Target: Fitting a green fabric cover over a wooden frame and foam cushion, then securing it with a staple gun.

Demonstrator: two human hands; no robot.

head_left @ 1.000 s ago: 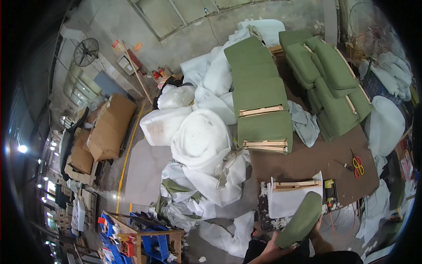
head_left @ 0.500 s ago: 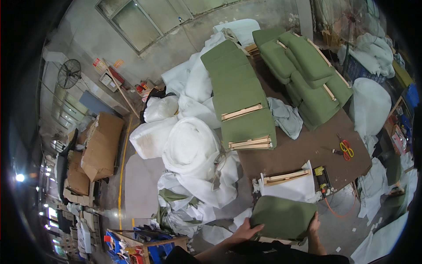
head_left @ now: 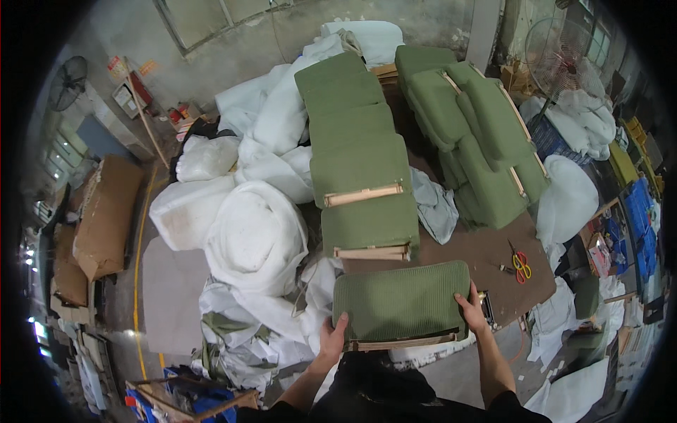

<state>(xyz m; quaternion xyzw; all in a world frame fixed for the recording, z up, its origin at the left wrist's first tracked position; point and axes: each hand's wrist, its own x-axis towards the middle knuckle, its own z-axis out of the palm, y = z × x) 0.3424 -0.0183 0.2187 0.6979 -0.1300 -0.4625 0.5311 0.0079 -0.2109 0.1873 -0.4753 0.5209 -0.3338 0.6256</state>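
Observation:
Between my two hands is a green ribbed upholstered cushion panel (head_left: 398, 299) with a wooden strip along its near edge. My left hand (head_left: 333, 338) grips its left side, thumb on top. My right hand (head_left: 471, 310) closes on the right side in the same way. The panel is held over the near edge of the brown work table (head_left: 486, 254). Just beyond it lies a column of green padded panels (head_left: 360, 155) with wooden strips. A tool, too covered to name, shows partly beside my right hand.
Red-and-yellow scissors (head_left: 520, 266) lie on the table at right. A grey cloth (head_left: 434, 206) sits between the green panels and stacked green cushions (head_left: 486, 141). White padding rolls (head_left: 254, 236) crowd the left. Cardboard boxes (head_left: 109, 215) stand farther left, a fan (head_left: 560, 56) far right.
Both hands have lifted the green panel forward and up to the table's edge, and it now tilts to show its ribbed face. The view has shifted, moving the scene leftward.

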